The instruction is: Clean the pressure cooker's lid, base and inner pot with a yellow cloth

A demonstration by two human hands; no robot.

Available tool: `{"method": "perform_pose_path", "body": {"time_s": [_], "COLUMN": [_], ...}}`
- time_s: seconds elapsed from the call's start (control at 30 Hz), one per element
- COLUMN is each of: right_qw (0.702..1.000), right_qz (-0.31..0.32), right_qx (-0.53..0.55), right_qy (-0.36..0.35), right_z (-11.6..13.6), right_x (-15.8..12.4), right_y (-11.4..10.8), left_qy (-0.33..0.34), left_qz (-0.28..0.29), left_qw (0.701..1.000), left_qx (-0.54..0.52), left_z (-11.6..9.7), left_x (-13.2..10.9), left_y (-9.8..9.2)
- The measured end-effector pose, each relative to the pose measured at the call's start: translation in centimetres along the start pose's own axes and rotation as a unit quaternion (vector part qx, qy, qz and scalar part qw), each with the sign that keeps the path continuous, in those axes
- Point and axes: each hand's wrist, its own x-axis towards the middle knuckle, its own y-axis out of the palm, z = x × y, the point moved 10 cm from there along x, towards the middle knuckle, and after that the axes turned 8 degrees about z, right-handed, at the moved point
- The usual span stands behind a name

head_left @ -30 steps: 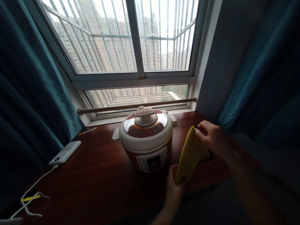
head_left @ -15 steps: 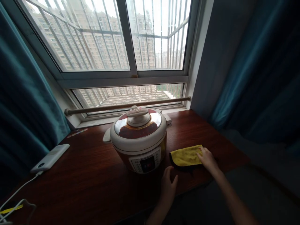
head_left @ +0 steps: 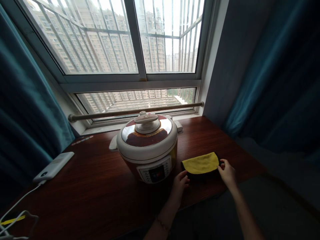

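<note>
A folded yellow cloth with a dark underside lies flat on the dark wooden sill, just right of a white and red electric pressure cooker. My left hand rests by the cloth's near left corner, fingers curled and pinching its edge. On the other side, my right hand touches the cloth's near right corner, fingers bent onto it.
A white power bank with a white cable lies at the sill's left. A wooden rod runs along the window behind the cooker. Teal curtains hang on both sides.
The cloth went from hanging between both hands to lying folded on the sill. Both hands have since shifted to its near corners.
</note>
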Motion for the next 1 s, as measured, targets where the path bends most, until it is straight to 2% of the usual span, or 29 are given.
{"method": "perform_pose_path", "body": {"time_s": [0.13, 0.23, 0.3, 0.37, 0.43, 0.47, 0.53, 0.6, 0.7, 0.77, 0.9, 1.0], "right_qw": [0.999, 0.997, 0.996, 0.992, 0.984, 0.98, 0.974, 0.973, 0.969, 0.961, 0.948, 0.943], "right_qz": [-0.046, -0.06, -0.069, -0.072, -0.059, -0.048, -0.033, -0.028, -0.005, 0.014, 0.03, 0.037], "right_qx": [-0.017, -0.044, -0.056, -0.053, -0.05, -0.058, -0.096, -0.149, -0.221, -0.262, -0.309, -0.327], "right_qy": [-0.014, -0.004, -0.027, -0.087, -0.159, -0.186, -0.202, -0.172, -0.109, -0.092, -0.064, -0.045], "right_z": [0.0, -0.4, 0.2, 2.1, 4.6, 5.8, 7.4, 7.8, 6.9, 6.3, 5.4, 5.2], "right_x": [0.5, 0.2, -0.3, -0.9, -1.6, -1.8, -2.0, -1.7, -1.2, -1.1, -1.3, -1.3], "right_y": [-1.5, -1.1, -0.4, 0.7, 2.0, 2.7, 3.9, 4.9, 6.5, 7.5, 8.4, 8.6], "left_qy": [0.002, 0.004, 0.047, 0.142, 0.235, 0.259, 0.259, 0.251, 0.284, 0.289, 0.213, 0.186], "left_qz": [0.022, 0.019, 0.01, 0.005, 0.014, 0.023, 0.04, 0.039, 0.029, 0.025, 0.007, 0.021], "left_qw": [0.997, 0.991, 0.979, 0.937, 0.855, 0.814, 0.766, 0.742, 0.717, 0.71, 0.711, 0.704], "left_qx": [0.075, 0.136, 0.196, 0.319, 0.462, 0.519, 0.587, 0.621, 0.636, 0.642, 0.67, 0.685], "left_z": [0.4, 0.4, -0.8, -3.1, -4.8, -5.0, -4.6, -4.5, -5.2, -5.2, -3.3, -2.0], "left_x": [0.0, -0.6, -1.2, -2.2, -3.2, -3.5, -3.1, -2.3, -1.0, 0.4, 4.1, 5.1], "left_y": [1.4, 1.8, 1.8, 2.5, 4.2, 5.0, 6.0, 6.6, 7.7, 8.1, 6.9, 6.3]}}
